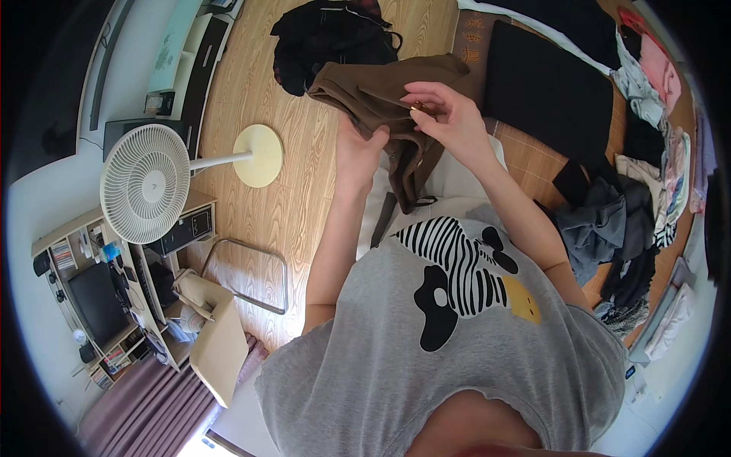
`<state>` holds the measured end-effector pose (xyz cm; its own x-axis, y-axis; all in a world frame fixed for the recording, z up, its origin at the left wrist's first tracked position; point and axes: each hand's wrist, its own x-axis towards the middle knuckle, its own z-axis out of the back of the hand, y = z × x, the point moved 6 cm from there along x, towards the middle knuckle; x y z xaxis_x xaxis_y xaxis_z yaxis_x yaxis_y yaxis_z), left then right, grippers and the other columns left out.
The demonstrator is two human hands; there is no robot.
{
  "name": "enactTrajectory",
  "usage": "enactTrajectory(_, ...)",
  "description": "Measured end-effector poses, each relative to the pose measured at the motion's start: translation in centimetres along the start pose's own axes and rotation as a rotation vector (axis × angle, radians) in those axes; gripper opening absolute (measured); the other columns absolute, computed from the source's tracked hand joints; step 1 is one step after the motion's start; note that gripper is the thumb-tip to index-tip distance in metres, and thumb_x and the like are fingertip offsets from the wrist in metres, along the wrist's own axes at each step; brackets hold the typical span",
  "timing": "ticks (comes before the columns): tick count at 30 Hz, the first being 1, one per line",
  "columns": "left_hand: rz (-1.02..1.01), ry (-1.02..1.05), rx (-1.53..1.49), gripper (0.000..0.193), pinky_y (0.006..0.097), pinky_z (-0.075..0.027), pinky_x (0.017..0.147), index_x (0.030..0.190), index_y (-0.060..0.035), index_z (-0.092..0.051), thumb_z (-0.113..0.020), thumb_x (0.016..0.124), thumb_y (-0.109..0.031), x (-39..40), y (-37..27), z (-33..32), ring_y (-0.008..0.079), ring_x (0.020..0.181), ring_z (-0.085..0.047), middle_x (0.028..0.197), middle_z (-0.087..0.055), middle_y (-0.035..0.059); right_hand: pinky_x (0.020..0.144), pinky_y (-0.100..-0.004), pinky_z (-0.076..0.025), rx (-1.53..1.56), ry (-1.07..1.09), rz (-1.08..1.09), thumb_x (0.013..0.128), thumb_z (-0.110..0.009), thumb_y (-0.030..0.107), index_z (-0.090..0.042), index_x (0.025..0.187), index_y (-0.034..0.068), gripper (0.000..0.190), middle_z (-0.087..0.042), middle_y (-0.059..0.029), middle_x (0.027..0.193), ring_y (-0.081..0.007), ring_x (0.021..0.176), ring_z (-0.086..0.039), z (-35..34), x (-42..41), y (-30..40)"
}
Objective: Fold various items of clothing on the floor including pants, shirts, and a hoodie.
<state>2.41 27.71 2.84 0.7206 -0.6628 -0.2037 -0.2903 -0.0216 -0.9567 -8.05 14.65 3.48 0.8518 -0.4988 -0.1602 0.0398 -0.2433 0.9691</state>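
Observation:
A brown fabric garment (394, 80) is held up in front of me, with its far part over the mat-covered bed and a dark strap or loop hanging below it. My left hand (360, 148) grips its near left edge, thumb on top of the cloth. At the garment's right side, my right hand (451, 120) pinches a small shiny brown-gold piece (421, 108) between thumb and fingers. Whether that piece is fixed to the garment I cannot tell.
Black garments (337, 45) lie in a heap ahead. A large black folded cloth (548, 91) and piled clothes (594, 217) cover parts of the bed mat (531, 160). On the left, a standing fan (151, 183) and a chair (220, 337) stand on the wood floor (245, 217).

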Motion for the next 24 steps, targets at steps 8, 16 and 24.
enactTrajectory(8,0.075,-0.012,-0.058,0.058,0.0329,-0.044,0.103,0.137,0.0028,-0.037,-0.06,0.084,0.008,0.4,1.1,0.4,0.0204,0.121,-0.054,0.129,-0.055,0.0144,0.077,-0.0351,-0.053,-0.66,0.02,0.364,0.08,-0.072,0.006,-0.064,0.112,0.004,0.033,-0.065,-0.0081,0.091,-0.0271,0.085,-0.066,-0.8,-0.5,3.0)
enactTrajectory(16,0.066,0.053,0.15,0.049,0.0299,-0.047,0.096,0.129,0.0027,-0.048,-0.063,0.082,0.006,0.4,0.2,-1.4,0.0165,0.109,-0.06,0.116,-0.063,0.0099,0.07,-0.0395,-0.051,-0.744,-0.067,0.264,0.082,-0.07,0.015,-0.071,0.09,0.003,0.014,-0.067,-0.0117,0.084,-0.0331,0.079,-0.066,0.0,0.1,2.6)
enactTrajectory(24,0.133,0.129,0.083,0.036,0.0289,-0.049,0.092,0.122,0.0037,-0.055,-0.058,0.086,0.006,0.8,2.2,-1.2,0.0155,0.103,-0.062,0.115,-0.065,0.0091,0.06,-0.0308,-0.047,-0.758,0.035,0.004,0.085,-0.07,0.015,-0.07,0.092,-0.001,0.018,-0.065,-0.0115,0.068,-0.0174,0.061,-0.061,1.1,1.6,0.7)
